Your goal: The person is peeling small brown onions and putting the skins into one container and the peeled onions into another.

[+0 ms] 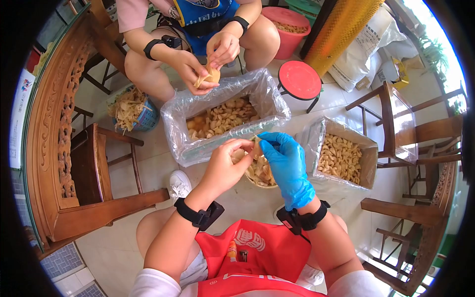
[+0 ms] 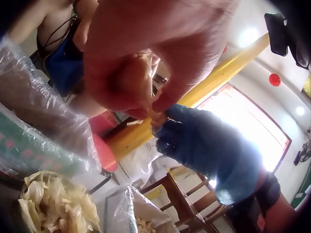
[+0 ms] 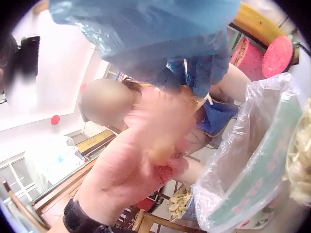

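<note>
In front of my body, both hands meet at a small pale yellow piece with thin peel. My bare left hand pinches it from one side between thumb and fingers; another pale lump shows within its curled palm. Blue-gloved, my right hand pinches the same piece from the other side, as the left wrist view also shows. What kind of food it is I cannot tell. Below the hands stands a bowl of pale peelings, partly hidden by them in the head view.
A plastic-lined box with pale pieces lies ahead, another lined box to its right. Opposite, a person's hands hold a pale piece. A blue basket of husks, red stool and wooden chairs stand around.
</note>
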Action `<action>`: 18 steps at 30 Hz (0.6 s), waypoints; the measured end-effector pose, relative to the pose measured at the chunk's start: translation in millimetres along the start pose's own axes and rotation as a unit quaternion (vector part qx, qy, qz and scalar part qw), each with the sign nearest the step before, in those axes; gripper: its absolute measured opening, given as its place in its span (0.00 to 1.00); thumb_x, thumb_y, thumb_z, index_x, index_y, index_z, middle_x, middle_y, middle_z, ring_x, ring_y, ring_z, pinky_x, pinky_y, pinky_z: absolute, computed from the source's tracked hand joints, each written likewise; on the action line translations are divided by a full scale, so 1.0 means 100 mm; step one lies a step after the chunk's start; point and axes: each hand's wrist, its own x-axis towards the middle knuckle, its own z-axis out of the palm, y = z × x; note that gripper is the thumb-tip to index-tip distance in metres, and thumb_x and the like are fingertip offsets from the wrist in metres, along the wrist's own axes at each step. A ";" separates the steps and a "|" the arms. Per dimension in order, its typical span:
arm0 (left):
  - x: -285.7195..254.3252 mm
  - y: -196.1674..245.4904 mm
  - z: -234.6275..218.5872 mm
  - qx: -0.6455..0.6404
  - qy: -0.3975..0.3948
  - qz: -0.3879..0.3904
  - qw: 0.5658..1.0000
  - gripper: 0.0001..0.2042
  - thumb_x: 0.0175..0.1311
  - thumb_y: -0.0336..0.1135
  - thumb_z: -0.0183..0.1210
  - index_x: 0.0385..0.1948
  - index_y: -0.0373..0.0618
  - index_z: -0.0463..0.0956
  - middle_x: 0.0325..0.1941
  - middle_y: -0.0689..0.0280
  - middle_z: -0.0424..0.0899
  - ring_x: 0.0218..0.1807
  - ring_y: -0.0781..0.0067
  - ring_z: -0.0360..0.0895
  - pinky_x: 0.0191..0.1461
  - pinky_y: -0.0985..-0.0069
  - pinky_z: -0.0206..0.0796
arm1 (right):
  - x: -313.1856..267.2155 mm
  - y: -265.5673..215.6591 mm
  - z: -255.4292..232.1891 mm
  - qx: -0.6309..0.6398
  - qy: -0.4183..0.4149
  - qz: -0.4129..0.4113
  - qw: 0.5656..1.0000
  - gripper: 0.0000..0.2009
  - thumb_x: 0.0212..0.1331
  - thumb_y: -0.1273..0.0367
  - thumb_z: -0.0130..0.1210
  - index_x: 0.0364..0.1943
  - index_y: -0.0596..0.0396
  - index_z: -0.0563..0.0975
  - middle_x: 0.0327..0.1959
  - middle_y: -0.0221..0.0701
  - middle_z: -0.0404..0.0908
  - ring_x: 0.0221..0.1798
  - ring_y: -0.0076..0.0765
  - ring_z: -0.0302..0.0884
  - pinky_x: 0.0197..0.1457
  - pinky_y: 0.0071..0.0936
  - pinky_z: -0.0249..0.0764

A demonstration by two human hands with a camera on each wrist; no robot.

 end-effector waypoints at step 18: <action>-0.06 0.20 0.05 0.127 0.019 0.051 0.990 0.07 0.55 0.32 0.58 0.27 0.36 0.75 0.29 0.56 0.78 0.29 0.53 0.76 0.31 0.66 0.66 | 0.01 0.01 0.00 -0.032 -0.043 -0.015 0.998 0.08 0.55 0.71 0.56 0.35 0.63 0.78 0.30 0.35 0.80 0.30 0.28 0.77 0.36 0.24 0.73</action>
